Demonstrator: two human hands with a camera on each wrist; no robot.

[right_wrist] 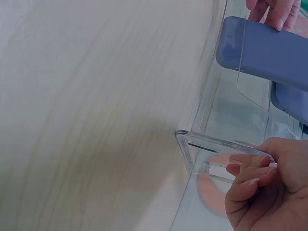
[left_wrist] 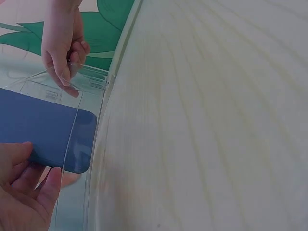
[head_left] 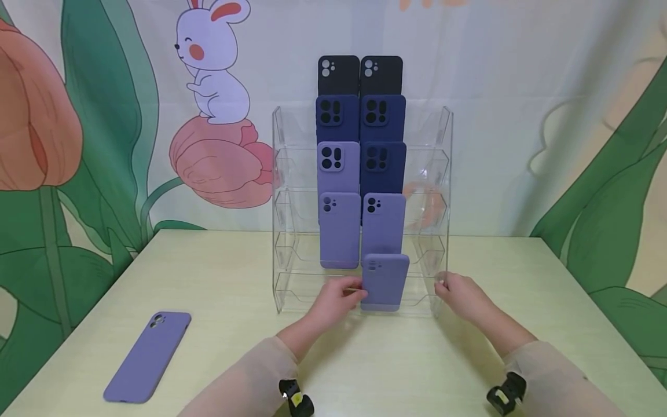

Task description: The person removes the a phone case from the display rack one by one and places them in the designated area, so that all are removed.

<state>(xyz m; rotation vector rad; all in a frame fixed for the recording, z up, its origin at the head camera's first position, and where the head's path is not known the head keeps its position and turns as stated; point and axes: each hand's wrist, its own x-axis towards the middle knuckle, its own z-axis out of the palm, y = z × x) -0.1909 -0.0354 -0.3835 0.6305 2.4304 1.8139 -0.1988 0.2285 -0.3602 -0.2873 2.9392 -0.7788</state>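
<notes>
The pale table has its back edge across the middle of the frame, and its side edges slant out towards the lower left and lower right corners. A clear rack stands near the back edge, right of centre, with tabletop running to its left, its right and in front. Behind hangs a printed cloth.

The left hand, low in the centre of the frame, pinches the left edge of the front case between thumb and fingers. That purple case stands in the rack's lowest row, leaning slightly, its bottom end behind the clear front lip. The right hand, right of centre, has its fingers curled and grips the rack's lower right side at the front.

Counted, there are ten phone cases. Nine are in the rack, in two columns: two black cases at the top, three dark blue cases below, and four purple, the front case among them. The tenth, a loose case, also purple, lies flat in the lower left of the frame, well apart from the rack. Two sleeves reach in from the bottom edge.
</notes>
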